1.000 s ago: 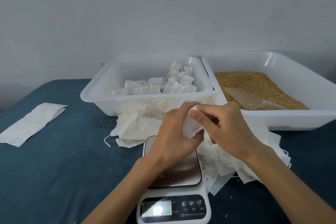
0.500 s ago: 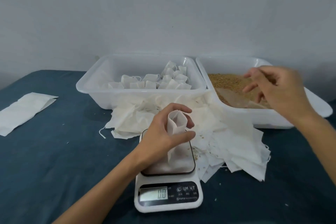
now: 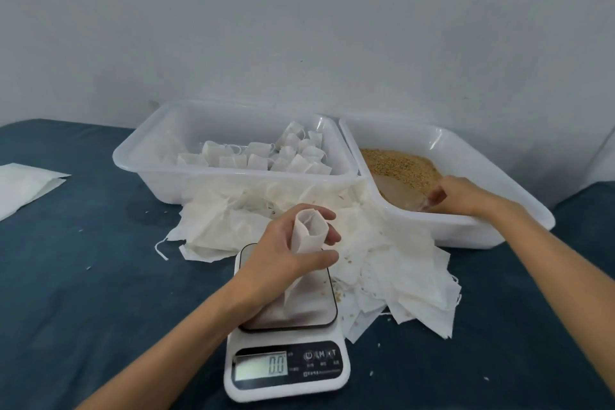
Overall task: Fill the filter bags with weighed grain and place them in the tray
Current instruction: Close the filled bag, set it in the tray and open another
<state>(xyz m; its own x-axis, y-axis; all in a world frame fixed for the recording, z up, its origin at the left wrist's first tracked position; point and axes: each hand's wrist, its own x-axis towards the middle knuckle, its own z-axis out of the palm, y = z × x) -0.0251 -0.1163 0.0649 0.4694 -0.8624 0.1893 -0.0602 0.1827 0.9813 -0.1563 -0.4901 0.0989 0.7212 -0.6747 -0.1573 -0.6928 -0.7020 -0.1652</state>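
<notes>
Since half a second earlier, the right hand [image 3: 456, 193] has been lowered from above the grain tray [image 3: 466, 230] into it, and its fingers are now closed around the handle of the translucent scoop [image 3: 401, 193], whose bowl lies on the grain [image 3: 399, 161] near the tray's front wall. The left hand [image 3: 286, 253] has been kept in place over the scale [image 3: 288, 343]; an empty white filter bag [image 3: 307, 233] is gripped in it, thumb on one side and curled fingers on the other, with the bag's mouth held open and pointing upward. The lower end of the bag hangs down to the steel platform of the scale, though whether contact is made cannot be told. A reading of 0.0 is shown on the scale's display [image 3: 261, 364]. Behind and to the right of the scale, a loose heap of empty filter bags [image 3: 399, 266] is spread over the dark blue cloth [image 3: 83, 276], with a few stray grains scattered across it. Behind the heap, the left tray [image 3: 233, 176] is set touching the grain tray, and a cluster of filled bags [image 3: 266, 156] is gathered in its right half. A separate flat white sheet [image 3: 23, 186] lies at the far left edge of the cloth, well apart from everything else. A plain pale wall [image 3: 299, 27] is seen behind both trays.
</notes>
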